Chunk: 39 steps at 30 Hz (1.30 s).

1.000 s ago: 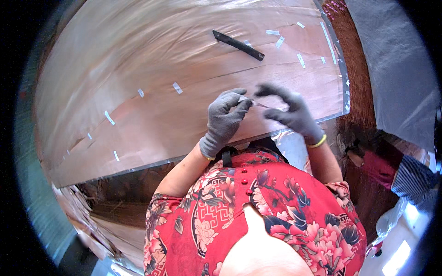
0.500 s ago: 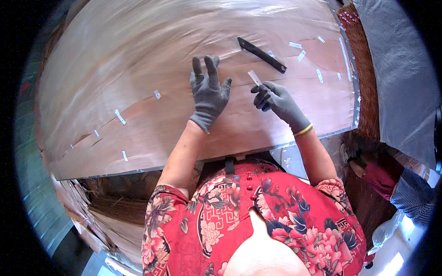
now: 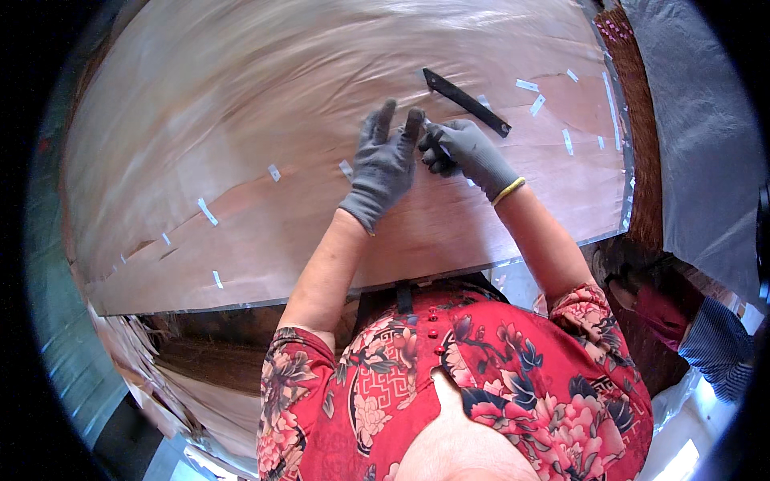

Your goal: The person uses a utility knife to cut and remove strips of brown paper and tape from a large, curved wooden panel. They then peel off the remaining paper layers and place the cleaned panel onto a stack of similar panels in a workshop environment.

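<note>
My right hand (image 3: pixel 469 152), in a grey glove with a yellow cuff, has its fingers closed on a small white strip of tape (image 3: pixel 426 121), mostly hidden now. My left hand (image 3: pixel 383 170), also gloved in grey, has its fingers stretched out and apart, and its tip nearest the right hand meets or almost meets the strip. Both hands are over a thin pinkish-brown sheet (image 3: pixel 297 248) with wrinkles and split seams. White tape pieces (image 3: pixel 207 212) lie across its seams. Just beyond the right hand is a flat black bar (image 3: pixel 467 103), lying at a slant.
The sheet covers a broad table with a dark edge (image 3: pixel 241 305) close to my body. Along the right side runs a reddish-brown strip (image 3: pixel 638 120), with grey plastic sheeting (image 3: pixel 702 152) past it. At lower right, part of another person in striped cloth (image 3: pixel 718 345) shows.
My hands have come together: the left moved right, the right slightly left. The tape strip, plainly visible before, is now mostly hidden between them. A tape piece beside my left hand has come into view.
</note>
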Each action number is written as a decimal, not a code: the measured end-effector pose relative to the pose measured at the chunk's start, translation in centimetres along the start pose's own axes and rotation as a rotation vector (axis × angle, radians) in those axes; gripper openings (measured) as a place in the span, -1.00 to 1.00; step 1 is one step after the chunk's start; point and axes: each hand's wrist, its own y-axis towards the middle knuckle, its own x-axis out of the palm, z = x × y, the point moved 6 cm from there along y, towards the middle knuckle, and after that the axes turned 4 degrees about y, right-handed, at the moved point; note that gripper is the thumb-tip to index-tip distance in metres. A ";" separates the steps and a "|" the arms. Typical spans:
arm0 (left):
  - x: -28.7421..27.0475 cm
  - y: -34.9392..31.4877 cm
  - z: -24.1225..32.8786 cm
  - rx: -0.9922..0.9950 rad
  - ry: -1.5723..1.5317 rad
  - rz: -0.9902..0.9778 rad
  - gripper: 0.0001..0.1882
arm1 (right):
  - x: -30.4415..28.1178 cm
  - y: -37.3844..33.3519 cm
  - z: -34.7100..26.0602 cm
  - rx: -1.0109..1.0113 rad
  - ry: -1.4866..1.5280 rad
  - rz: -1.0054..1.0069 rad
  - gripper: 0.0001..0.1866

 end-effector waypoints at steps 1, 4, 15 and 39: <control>0.1 0.5 0.5 0.012 0.029 -0.049 -0.31 | -0.4 -0.1 0.2 -0.001 0.030 0.018 -0.64; -0.8 1.6 1.5 0.039 0.104 -0.173 -0.40 | -1.7 -1.1 0.6 -0.054 -0.091 0.101 -0.64; -0.5 1.9 1.5 0.141 0.160 -0.241 -0.41 | -8.8 -3.7 -0.4 -0.049 -0.309 0.135 -0.61; 8.5 5.3 14.5 0.253 0.064 -0.178 -0.49 | -14.6 -8.0 3.3 -0.138 -0.578 0.556 -0.67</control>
